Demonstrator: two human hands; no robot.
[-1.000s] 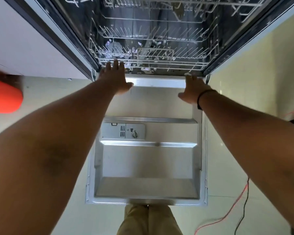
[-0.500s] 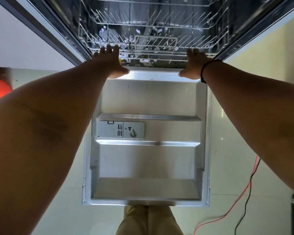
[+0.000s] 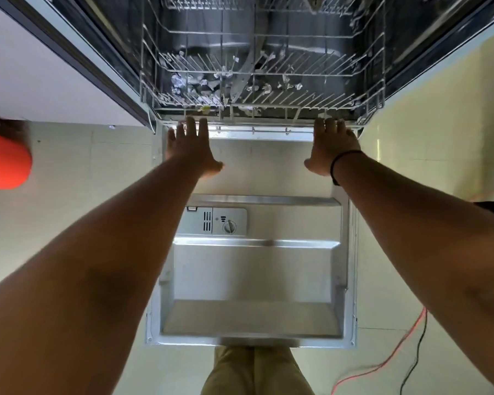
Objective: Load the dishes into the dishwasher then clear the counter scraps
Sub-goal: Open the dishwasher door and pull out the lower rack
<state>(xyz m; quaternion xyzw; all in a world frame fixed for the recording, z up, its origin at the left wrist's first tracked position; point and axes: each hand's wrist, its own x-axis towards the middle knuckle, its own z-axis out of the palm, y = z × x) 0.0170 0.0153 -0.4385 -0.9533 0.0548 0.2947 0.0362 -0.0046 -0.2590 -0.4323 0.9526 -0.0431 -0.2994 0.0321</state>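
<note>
The dishwasher (image 3: 262, 67) stands open, its steel door (image 3: 251, 269) folded down flat, and the white wire lower rack (image 3: 262, 89) sits inside the dark tub with small crumpled scraps under its tines. Both arms reach over the door: the left hand (image 3: 193, 151) and right hand (image 3: 332, 148) lie flat, fingers straight and holding nothing, fingertips at the rack's front edge.

At your far left a blurred orange object (image 3: 5, 161) juts in from the frame edge, below a white cabinet face (image 3: 37, 78). The pale tiled floor (image 3: 77, 166) runs down both sides, and on it at lower right you see a red cable (image 3: 394, 357) and a black cable (image 3: 416, 363) lying close together. Your khaki trousers (image 3: 254, 372) show at the bottom centre.
</note>
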